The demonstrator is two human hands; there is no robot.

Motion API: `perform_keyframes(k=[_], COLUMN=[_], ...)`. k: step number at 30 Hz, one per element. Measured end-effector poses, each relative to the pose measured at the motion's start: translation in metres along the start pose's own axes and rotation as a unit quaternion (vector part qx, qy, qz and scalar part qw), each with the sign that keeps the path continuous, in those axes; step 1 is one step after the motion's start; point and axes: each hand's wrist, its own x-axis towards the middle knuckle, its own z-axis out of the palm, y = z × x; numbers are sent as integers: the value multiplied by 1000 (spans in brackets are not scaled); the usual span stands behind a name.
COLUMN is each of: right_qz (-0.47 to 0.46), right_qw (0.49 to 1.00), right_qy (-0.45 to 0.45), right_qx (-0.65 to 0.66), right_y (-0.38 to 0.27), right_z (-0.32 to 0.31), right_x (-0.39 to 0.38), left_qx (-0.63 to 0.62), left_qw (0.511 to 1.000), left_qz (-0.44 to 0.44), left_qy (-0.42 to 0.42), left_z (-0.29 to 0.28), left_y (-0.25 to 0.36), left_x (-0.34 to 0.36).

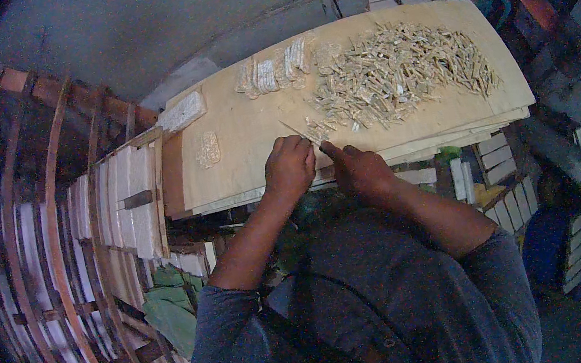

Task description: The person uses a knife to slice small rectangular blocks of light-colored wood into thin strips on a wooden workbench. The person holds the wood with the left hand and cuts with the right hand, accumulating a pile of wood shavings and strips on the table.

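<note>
Both my hands are at the near edge of a pale wooden board. My left hand is closed, its fingers curled in; what they hold, if anything, is hidden. Close on its right, my right hand pinches a thin pointed strip, which slants up and left over the board. Whether it is a blade or a stick I cannot tell. Just beyond my fingertips begins a large loose heap of short pale stick-like pieces.
Clear flat packets line the board's far side; a single packet lies left. A whitish bundle rests at the far left corner. Wooden slatted racks stand left, beside green cloth. Pale blocks are stacked right.
</note>
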Motion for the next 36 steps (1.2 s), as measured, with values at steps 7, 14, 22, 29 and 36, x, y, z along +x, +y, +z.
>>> perform_keyframes(k=[7, 14, 22, 29, 36], right_qz=[-6, 0, 9, -14, -48], right_qw=[1000, 999, 1000, 999, 998], right_qy=[14, 11, 5, 29, 42], right_qx=[-4, 35, 1, 22, 25], right_y=[31, -3, 21, 8, 1], right_z=[1, -15, 4, -6, 2], right_x=[-56, -20, -49, -39, -23], left_qx=[-24, -16, -17, -22, -20], left_qw=[999, 1000, 999, 999, 998], left_qz=[8, 1, 12, -26, 8], left_qy=[37, 26, 48, 9, 54], left_z=[3, 2, 5, 1, 7], left_y=[-2, -4, -3, -4, -7], left_x=[-5, -9, -11, -14, -13])
